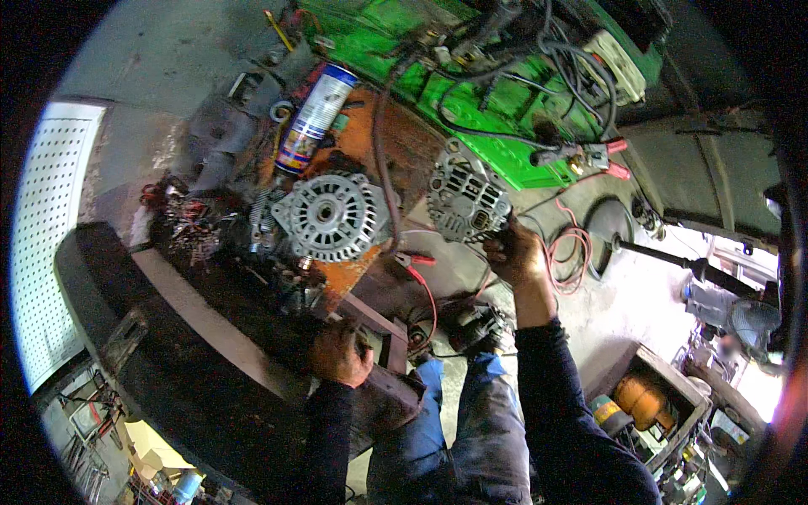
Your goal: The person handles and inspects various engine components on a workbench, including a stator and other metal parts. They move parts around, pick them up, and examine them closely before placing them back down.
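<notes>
Watching remotely, I count one left hand (341, 353) and one right hand (517, 254). Slotted round metal housings (328, 222): two, one ahead of the left hand, a second housing (468, 200) in the right. Spray can (317, 118): one, beyond the left hand. Red-handled clamps (420, 262): two, one between the hands, another clamp (599, 157) beyond the right. Trouser legs (492, 429): two, below both hands.

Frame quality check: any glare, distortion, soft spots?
Head view: floor washed out toward the right; perforated white panel at left bowed by the fisheye; black, noisy corners. Head view, near centre: vented metal housing in the right hand readable, slightly soft.
</notes>
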{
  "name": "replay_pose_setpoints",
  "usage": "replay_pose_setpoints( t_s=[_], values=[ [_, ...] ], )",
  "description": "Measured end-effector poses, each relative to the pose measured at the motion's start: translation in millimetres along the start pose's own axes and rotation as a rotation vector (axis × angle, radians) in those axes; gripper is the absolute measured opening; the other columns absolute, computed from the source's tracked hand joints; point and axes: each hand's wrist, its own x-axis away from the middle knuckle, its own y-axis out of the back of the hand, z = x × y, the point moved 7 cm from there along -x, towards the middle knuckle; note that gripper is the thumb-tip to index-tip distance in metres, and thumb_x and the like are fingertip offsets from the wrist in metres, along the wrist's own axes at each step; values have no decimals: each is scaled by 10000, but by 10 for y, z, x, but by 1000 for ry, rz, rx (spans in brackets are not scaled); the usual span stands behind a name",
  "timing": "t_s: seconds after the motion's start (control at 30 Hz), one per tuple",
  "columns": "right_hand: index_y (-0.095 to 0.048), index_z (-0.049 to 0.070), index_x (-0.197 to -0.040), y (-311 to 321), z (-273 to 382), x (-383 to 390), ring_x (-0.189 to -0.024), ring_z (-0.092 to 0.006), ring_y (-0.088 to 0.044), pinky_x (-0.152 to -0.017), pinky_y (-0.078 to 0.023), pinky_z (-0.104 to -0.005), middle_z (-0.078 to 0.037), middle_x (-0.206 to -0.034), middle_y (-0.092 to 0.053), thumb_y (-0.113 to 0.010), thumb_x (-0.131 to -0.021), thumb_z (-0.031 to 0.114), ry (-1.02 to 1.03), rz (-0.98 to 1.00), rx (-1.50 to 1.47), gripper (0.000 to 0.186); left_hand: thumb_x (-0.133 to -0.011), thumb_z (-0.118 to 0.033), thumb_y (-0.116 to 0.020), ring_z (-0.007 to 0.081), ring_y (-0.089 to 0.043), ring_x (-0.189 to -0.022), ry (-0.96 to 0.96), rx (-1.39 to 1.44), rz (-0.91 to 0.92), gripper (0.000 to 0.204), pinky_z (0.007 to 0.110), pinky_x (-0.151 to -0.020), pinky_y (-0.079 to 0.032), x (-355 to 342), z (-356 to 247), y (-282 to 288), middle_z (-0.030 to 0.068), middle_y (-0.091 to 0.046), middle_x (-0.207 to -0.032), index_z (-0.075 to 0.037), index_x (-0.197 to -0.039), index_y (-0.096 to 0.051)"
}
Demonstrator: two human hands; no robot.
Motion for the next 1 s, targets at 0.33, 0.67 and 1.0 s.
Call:
replay_pose_setpoints(
  t_s=[0.33, 0.67, 1.0],
  values=[
    [-673, -16, -1020, -1367, 217, 74, -687, -234, -656, -619, -530, -383, -102, -831, -694, -619, -1025, 224, 873, -28, 1288, 247, -734, -345, -795, 362, -624, -1021, 43, 113, -4, 593, 520, -877, -475, 58, -35, -88, 138, -662, -1160, -110, -1251, -625],
    [-581, 27, -1297, -1443, -589, -794, -1157, -248, -629, -1026, -497, -362, -129, -1270, -663, -585, -944, 59, 629, 369, 1136, 354, -780, -400, -782, 344, -621, -1054, 59, 101, 115, 626, 508, -907, -477, -79, -116, 135, 134, -646, -1218, -120, -1308, -592],
    [-555, 12, -1366, -1101, -124, -402, -831, -151, -682, -708, -527, -274, -134, -1177, -707, -552, -1014, 65, 775, 71, 1306, 356, -781, -415, -787, 364, -599, -1091, 37, 98, 49, 636, 516, -911, -464, -55, -157, 170, 141, -633, -1239, -102, -1295, -582]
  ],
)
